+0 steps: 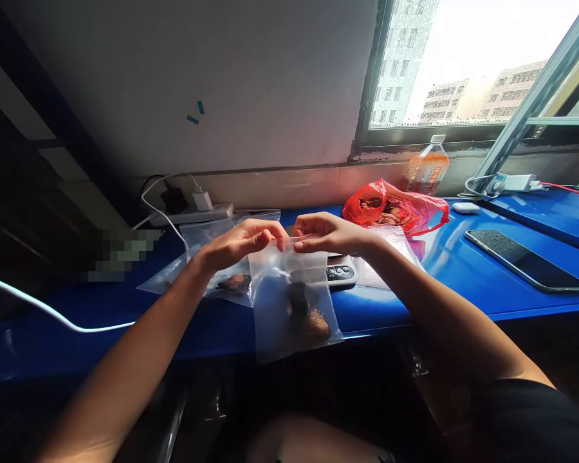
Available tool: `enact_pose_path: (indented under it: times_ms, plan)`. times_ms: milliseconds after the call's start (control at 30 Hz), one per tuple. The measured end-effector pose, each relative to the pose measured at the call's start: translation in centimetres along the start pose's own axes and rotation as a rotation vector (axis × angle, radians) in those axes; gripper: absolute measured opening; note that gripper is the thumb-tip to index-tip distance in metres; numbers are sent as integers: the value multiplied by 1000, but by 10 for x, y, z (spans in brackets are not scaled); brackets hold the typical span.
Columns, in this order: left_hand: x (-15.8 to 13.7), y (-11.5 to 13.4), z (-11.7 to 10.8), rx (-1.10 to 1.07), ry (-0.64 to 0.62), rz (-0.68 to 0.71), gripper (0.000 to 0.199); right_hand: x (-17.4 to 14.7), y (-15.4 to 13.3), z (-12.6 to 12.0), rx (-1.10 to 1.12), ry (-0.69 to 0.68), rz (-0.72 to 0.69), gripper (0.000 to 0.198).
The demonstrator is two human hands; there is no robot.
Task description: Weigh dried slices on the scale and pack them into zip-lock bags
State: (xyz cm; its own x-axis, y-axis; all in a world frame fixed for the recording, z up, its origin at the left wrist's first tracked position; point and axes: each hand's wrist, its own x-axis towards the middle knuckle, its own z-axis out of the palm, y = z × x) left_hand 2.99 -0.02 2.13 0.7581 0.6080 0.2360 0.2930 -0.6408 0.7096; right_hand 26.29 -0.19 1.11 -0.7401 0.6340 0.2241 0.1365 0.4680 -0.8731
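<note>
Between my two hands hangs a clear plastic bag [270,308], with a few brown, dried-looking pieces [313,321] at its bottom right. My left hand [248,241] pinches the top edge on the left. Close beside it, my right hand [325,235] grips the same edge between thumb and curled fingers. Behind the bag sits a small device with buttons [341,272], probably a scale, partly hidden. Other clear bags [197,230] lie behind my left forearm, one with dark brown pieces [234,283] in it.
A red plastic bag [429,209] holding brown pieces stands at the back, near a bottle of orange drink [428,166]. A phone [525,260] and a white earbud case [466,208] lie right on the blue table [381,315]. A power strip [219,211] and white cable [77,321] are left.
</note>
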Motion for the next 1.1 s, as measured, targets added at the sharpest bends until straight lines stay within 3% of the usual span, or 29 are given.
enact_pose_path:
  times_ms: [700, 933, 1100]
  plan:
    - [2, -15, 6, -140, 126, -2, 57, 0, 2, -4, -16, 21, 7, 31]
    - [2, -16, 4, -189, 58, -33, 61, 3, 8, -6, -8, -18, -33, 36]
    - [2, -16, 4, -244, 82, -28, 59, -1, 5, -8, -11, -9, -32, 39]
